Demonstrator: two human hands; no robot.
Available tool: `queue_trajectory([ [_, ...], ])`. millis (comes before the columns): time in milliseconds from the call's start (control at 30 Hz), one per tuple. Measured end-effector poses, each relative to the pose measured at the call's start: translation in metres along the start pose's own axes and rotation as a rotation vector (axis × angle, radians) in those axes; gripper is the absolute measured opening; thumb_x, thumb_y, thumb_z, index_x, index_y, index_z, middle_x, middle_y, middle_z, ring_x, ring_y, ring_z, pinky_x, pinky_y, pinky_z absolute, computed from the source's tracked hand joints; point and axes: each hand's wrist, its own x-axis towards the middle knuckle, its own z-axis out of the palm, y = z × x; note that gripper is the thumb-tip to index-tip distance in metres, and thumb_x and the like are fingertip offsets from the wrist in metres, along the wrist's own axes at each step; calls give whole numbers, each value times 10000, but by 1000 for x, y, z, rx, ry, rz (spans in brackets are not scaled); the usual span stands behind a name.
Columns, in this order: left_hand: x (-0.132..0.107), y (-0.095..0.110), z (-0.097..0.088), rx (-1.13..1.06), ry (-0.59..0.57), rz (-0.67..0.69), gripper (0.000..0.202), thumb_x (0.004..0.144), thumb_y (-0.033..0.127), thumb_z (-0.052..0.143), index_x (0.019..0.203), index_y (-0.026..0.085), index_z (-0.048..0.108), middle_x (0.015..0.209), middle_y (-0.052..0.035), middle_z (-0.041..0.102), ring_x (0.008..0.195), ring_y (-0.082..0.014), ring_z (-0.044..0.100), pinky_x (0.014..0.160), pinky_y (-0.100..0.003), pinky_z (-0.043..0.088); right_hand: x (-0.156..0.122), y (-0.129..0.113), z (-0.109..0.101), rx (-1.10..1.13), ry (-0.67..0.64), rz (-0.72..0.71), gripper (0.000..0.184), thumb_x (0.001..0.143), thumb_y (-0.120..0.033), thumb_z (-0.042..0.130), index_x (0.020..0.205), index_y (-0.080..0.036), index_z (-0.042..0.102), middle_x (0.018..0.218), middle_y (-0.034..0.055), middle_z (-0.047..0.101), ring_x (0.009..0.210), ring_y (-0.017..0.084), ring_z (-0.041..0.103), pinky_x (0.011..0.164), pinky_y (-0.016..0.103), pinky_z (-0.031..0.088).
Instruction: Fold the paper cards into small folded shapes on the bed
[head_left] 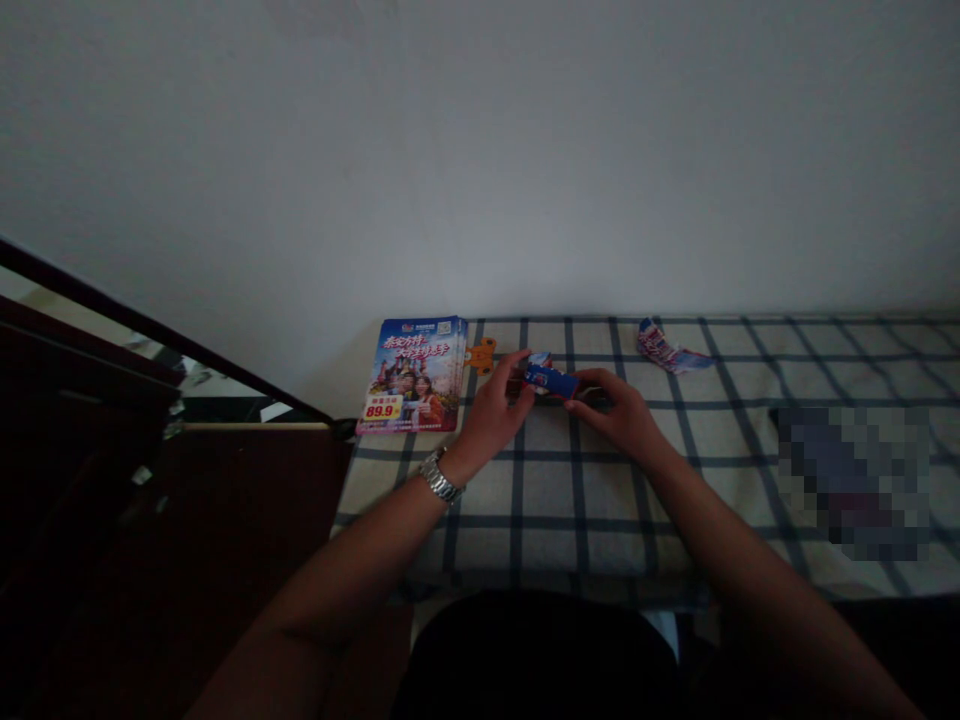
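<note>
My left hand (491,408) and my right hand (616,412) meet over a checked cloth (570,480) and both pinch a small folded blue, red and white printed paper (550,377) between their fingertips. The left hand grips its left end, the right hand its right end. A metal watch (440,478) sits on my left wrist. Left of my left hand lies a stack of colourful flyers (414,373). A small orange piece (481,354) lies next to the stack's top right corner.
Another crumpled or folded printed paper (664,347) lies on the cloth near the white wall (480,150). A blurred dark object (851,475) rests at the right. Dark wooden furniture (150,480) stands to the left of the cloth-covered surface.
</note>
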Motion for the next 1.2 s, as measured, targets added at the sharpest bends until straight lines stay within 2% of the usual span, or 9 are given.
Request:
queue_trajectory([
  [200,-1,-1,0,-36,-58,8,487,1051,356,566,1514,285,429,1277,-96,685,1112,-228,706,963,-410,606,1,6,4,46,0,-19,306,901,-487,740,1090,-250,693,1077,79,727,987,246,717,851,404,624],
  [367,-3,3,2,-60,-107,-2,456,1037,303,573,1476,272,455,1222,-74,717,1088,-215,724,961,-385,604,1,8,6,232,0,98,304,913,-501,724,1074,-247,675,1049,61,769,950,238,759,885,416,637],
  [533,-4,6,1,94,-90,39,319,1018,290,588,1332,250,552,1201,-70,698,1058,-214,707,966,-392,588,2,10,6,240,41,118,337,885,-531,751,1051,-244,689,1004,58,782,909,240,769,838,401,651],
  [633,-2,5,-1,224,-25,115,203,1007,326,620,1179,219,616,1169,-82,654,1071,-225,661,967,-404,568,2,9,5,180,39,128,343,902,-552,722,1043,-241,692,956,57,785,848,238,769,772,389,645],
  [700,-1,5,-2,275,-5,149,196,987,337,665,1136,215,629,1174,-80,631,1103,-232,635,984,-412,551,2,6,4,109,34,133,338,916,-559,704,1032,-241,697,914,53,783,800,236,762,722,377,628],
  [867,-2,8,-2,339,-86,137,397,923,257,754,1284,254,589,1061,-31,652,997,-215,638,919,-399,551,1,-1,3,-73,28,109,284,932,-525,697,993,-248,710,862,46,773,736,231,726,656,361,563],
  [1067,-3,8,1,388,-116,145,444,911,316,788,1304,266,588,1144,-51,653,1037,-233,633,911,-406,556,1,0,5,-210,30,55,246,958,-490,681,990,-249,718,787,24,732,646,197,653,600,331,504],
  [1200,-3,8,2,416,-130,122,412,919,309,780,1290,257,610,1146,-54,646,1064,-237,631,917,-399,558,2,1,6,-246,12,2,212,978,-444,666,1006,-239,713,826,34,719,685,196,649,639,332,516],
])
